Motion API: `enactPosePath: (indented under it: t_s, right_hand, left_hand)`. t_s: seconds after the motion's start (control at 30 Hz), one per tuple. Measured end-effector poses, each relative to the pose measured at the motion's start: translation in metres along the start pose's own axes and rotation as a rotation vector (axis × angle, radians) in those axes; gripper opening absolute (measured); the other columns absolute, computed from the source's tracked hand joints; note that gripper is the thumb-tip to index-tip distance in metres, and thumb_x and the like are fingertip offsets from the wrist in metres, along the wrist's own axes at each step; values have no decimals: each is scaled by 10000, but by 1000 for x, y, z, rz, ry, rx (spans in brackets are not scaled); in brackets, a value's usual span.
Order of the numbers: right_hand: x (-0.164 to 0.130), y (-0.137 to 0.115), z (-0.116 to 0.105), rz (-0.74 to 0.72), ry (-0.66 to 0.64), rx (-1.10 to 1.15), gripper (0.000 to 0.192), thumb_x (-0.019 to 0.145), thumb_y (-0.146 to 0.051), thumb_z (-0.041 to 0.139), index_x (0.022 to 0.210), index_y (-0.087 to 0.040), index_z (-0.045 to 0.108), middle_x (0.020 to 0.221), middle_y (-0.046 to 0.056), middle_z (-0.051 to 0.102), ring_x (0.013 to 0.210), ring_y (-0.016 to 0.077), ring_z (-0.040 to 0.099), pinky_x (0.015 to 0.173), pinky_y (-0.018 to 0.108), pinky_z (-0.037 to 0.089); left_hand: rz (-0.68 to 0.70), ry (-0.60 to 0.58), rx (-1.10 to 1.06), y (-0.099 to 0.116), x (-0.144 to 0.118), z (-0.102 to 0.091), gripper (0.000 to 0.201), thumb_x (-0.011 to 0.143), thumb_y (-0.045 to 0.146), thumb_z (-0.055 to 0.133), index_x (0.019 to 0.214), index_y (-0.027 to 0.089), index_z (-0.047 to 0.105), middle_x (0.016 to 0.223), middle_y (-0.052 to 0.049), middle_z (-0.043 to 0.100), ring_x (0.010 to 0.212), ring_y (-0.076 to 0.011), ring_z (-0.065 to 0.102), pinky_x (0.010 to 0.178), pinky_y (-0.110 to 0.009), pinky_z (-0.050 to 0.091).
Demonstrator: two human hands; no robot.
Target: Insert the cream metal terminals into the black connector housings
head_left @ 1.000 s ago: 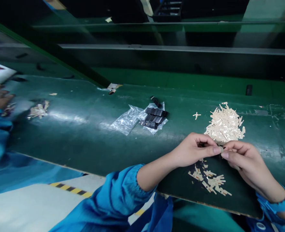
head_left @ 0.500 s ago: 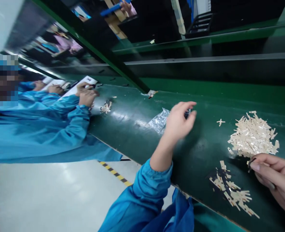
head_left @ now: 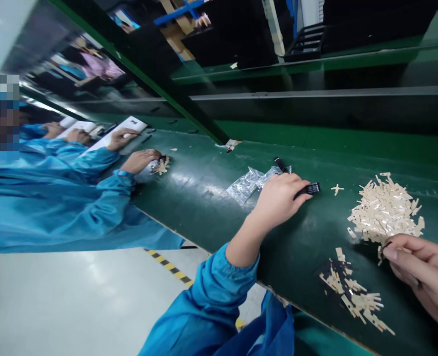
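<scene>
My left hand is closed on a bundle of black strips with pale lines, which juts out to the right of the fingers. Behind that hand lies another black strip piece, beside a crumpled clear plastic bag. At the right, my right hand pinches a small cream-and-dark piece between thumb and fingertip. Just beyond it sits a large heap of cream tabs. A smaller scatter of cream tabs, on something dark, lies nearer the front edge.
A cross-shaped cream scrap lies left of the heap. A green post meets the green bench at the back. Co-workers in blue sleeves work along the left, one hand over a small pile.
My left hand has lowered and closed on the black strips, bringing them right of the bag. My right hand keeps its pinch. A co-worker's hand has moved right to the small pile.
</scene>
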State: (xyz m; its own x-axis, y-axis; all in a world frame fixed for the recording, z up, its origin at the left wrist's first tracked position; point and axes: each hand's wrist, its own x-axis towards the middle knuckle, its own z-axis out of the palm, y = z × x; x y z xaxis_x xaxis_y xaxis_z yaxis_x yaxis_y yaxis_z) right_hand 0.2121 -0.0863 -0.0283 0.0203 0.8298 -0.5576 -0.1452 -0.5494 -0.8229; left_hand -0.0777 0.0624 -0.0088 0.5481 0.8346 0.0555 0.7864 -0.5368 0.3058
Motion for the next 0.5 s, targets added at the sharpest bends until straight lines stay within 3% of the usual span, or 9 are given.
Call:
enactPosePath:
  t_s: [0.13, 0.23, 0.5]
  right_hand:
    - [-2, -2, 4, -12, 30, 30, 372, 687, -520, 921, 715, -190, 751, 622, 17, 584, 559, 122, 424, 511, 231, 330]
    - [-2, -3, 6, -15, 37, 41, 370, 674, -512, 929, 714, -187, 756, 607, 12, 576, 547, 112, 406, 507, 228, 320]
    - [-1, -6, 8, -35, 29, 21, 379, 676, -524, 916, 689, -179, 759, 571, 1, 543, 522, 91, 361, 492, 219, 286]
  left_hand:
    - [58, -85, -57, 18, 0, 12, 351, 981, 439, 663, 1189, 171, 748, 1106, -105, 750, 1032, -280, 688, 917, -410, 523]
    - [38, -123, -110, 15, 1, 11, 332, 1011, 421, 617, 1165, 159, 751, 1108, -104, 756, 1032, -267, 699, 900, -394, 541]
    - [82, -217, -207, 12, 0, 7, 250, 936, 376, 730, 1129, 222, 774, 1087, -59, 750, 1013, -230, 695, 883, -344, 520]
